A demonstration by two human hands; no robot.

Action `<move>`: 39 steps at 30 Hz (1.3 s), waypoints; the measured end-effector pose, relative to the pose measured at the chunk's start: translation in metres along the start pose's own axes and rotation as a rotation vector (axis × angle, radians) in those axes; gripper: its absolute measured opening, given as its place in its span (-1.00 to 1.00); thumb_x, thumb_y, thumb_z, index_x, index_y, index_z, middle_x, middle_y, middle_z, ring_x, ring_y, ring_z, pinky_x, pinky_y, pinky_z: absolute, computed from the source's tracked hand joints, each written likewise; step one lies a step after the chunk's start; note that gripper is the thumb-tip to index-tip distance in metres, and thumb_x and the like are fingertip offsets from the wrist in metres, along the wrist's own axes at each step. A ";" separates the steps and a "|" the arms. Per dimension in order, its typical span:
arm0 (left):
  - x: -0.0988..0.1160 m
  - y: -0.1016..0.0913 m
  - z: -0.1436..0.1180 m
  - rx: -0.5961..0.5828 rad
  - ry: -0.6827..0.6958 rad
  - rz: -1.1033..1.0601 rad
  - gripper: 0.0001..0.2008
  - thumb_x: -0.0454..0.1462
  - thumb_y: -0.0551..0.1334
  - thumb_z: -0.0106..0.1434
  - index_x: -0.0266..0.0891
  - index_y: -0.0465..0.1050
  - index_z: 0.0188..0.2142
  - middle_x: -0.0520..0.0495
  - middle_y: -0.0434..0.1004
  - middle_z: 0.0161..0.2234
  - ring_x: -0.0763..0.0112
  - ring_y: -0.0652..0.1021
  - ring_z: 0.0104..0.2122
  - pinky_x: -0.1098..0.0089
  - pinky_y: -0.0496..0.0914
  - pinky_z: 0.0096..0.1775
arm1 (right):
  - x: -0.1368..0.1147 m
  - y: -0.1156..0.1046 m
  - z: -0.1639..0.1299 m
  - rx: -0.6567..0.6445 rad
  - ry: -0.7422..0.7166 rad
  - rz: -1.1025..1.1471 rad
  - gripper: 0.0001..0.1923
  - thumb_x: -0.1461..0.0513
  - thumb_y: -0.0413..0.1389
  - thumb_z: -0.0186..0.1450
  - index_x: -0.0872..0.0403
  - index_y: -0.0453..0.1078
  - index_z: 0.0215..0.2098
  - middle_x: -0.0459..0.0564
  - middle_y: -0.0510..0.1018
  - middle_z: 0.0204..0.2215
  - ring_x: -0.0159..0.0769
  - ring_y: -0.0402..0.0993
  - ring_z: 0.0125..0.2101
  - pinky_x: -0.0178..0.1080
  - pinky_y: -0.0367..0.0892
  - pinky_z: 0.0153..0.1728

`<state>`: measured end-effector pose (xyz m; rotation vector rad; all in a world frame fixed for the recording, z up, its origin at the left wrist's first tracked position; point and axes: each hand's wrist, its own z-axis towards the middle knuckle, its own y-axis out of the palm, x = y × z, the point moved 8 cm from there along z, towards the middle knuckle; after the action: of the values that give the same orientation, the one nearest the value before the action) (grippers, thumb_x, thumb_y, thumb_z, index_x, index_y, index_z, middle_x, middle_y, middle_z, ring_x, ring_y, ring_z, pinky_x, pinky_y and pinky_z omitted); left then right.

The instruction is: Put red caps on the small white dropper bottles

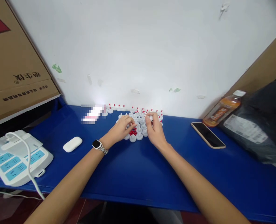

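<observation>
White translucent nozzle caps (pixel 139 136) stand grouped on the blue table, with a pile of small red tips (pixel 133 132) among them. Along the wall, several more caps (pixel 119 108) wear red tips. Over the group's left side, my left hand (pixel 123 127) is closed with thumb and fingertips together; whatever they pinch is too small to make out. My right hand (pixel 156 132), on the right side of the group, has thumb and index finger closed on a white nozzle cap (pixel 150 118), partly hidden by the fingers. A watch (pixel 97 144) is on my left wrist.
To the left are a white earphone case (pixel 73 144), a power strip (pixel 18 161) with a cable, and a cardboard box (pixel 18 62). A phone (pixel 208 135), an orange drink bottle (pixel 222 110) and a dark plastic package (pixel 252 130) are on the right. A white wall (pixel 138 56) bounds the back.
</observation>
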<state>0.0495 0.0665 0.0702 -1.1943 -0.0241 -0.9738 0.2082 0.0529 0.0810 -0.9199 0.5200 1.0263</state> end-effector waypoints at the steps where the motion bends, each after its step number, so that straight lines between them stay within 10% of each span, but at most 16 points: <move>1: 0.001 0.003 0.001 -0.012 0.014 0.032 -0.69 -0.02 0.10 0.40 -0.18 0.45 -0.23 -0.10 0.44 -0.25 0.25 0.41 -0.20 0.25 0.32 -0.10 | 0.003 0.003 0.000 -0.010 0.008 -0.003 -0.77 0.06 -0.09 0.45 0.00 0.28 -0.08 -0.03 0.47 -0.31 -0.21 0.41 -0.28 -0.19 0.29 -0.24; 13: -0.045 -0.045 -0.021 0.215 -0.151 -0.036 -0.69 -0.07 0.10 0.40 -0.19 0.51 -0.24 -0.05 0.49 -0.32 0.32 0.44 -0.30 0.33 0.29 -0.25 | 0.001 0.017 -0.001 -0.076 0.003 -0.031 -0.81 0.10 0.13 0.34 0.02 0.50 -0.26 -0.09 0.57 -0.40 -0.29 0.39 -0.43 -0.25 0.29 -0.32; 19: -0.064 -0.057 -0.027 0.261 -0.202 -0.054 -0.70 -0.09 0.11 0.39 -0.21 0.51 -0.27 -0.07 0.53 -0.30 0.33 0.46 -0.32 0.33 0.29 -0.28 | -0.025 0.032 0.021 -0.054 -0.208 -0.095 -0.84 0.09 0.23 0.28 -0.01 0.59 -0.31 0.06 0.39 -0.16 -0.13 0.34 -0.06 -0.09 0.30 -0.04; 27: -0.067 -0.058 -0.028 0.262 -0.234 -0.056 -0.68 -0.06 0.11 0.38 -0.22 0.47 -0.33 -0.04 0.48 -0.37 0.35 0.44 -0.36 0.34 0.30 -0.29 | -0.004 0.100 0.100 -0.292 -0.145 -0.178 -0.82 0.20 0.12 0.32 0.12 0.53 -0.28 -0.16 0.41 -0.59 -0.38 0.33 -0.51 -0.30 0.21 -0.37; 39: -0.082 -0.040 -0.028 0.094 -0.279 -0.020 -0.69 -0.08 0.11 0.37 -0.22 0.50 -0.33 -0.05 0.49 -0.35 0.36 0.44 -0.37 0.32 0.31 -0.27 | 0.040 0.166 0.138 -0.600 -0.006 -0.579 -0.88 0.24 0.20 0.21 0.11 0.58 -0.35 0.05 0.67 -0.33 -0.24 0.57 -0.25 -0.33 0.35 -0.21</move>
<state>-0.0394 0.0936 0.0491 -1.2363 -0.3009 -0.8086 0.0724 0.2239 0.0593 -1.4884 -0.0889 0.6486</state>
